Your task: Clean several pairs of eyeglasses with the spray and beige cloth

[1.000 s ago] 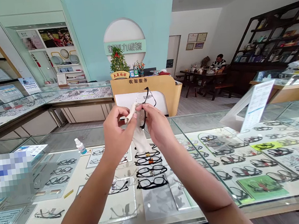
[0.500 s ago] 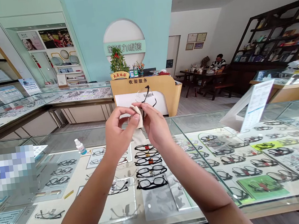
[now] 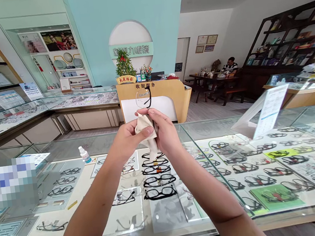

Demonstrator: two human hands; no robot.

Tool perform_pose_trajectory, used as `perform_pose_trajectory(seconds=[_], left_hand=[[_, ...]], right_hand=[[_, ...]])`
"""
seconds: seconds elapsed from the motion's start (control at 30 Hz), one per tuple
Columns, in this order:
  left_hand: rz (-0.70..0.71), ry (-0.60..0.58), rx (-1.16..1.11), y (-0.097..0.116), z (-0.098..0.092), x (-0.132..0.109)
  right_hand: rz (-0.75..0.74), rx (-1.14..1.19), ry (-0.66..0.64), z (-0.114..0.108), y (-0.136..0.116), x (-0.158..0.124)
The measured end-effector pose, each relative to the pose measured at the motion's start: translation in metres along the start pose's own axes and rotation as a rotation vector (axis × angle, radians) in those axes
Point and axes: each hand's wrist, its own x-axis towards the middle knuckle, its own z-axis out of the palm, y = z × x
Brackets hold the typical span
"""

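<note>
Above the glass counter, my left hand (image 3: 127, 139) is closed on a beige cleaning cloth (image 3: 144, 126), its thumb pressed across the front. The cloth is wrapped over the lower part of a pair of eyeglasses (image 3: 150, 96), and a loose end hangs down. My right hand (image 3: 166, 130) pinches the eyeglasses from the right, close against the cloth. One clear lens and a dark temple stick up above my fingertips; the rest of the frame is hidden by cloth and fingers. Below my hands, a column of black-framed glasses (image 3: 159, 179) lies on the counter.
A small white spray bottle (image 3: 84, 154) stands on the counter at left. A white sign stand (image 3: 270, 112) rises at right. Many glasses lie in the display case (image 3: 205, 225). Beyond are a wooden cashier desk (image 3: 182, 99) and a seated person (image 3: 229, 64).
The eyeglasses have turned, so the raised lens now stands more upright and further left. The cloth has spread lower over the frame, and my left hand has shifted slightly down.
</note>
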Motion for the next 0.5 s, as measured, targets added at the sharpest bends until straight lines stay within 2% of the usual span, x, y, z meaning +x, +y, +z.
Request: perform_pose_trajectory(seconds=[0.23, 0.5], left_hand=[[-0.006, 0.044, -0.115, -0.0039, 0.0059, 0.001], [0.047, 0.082, 0.003, -0.006, 0.0072, -0.0002]], right_hand=[[0.039, 0.094, -0.014, 0.001, -0.0003, 0.0034], [0.045, 0.109, 0.021, -0.0034, -0.0026, 0.0069]])
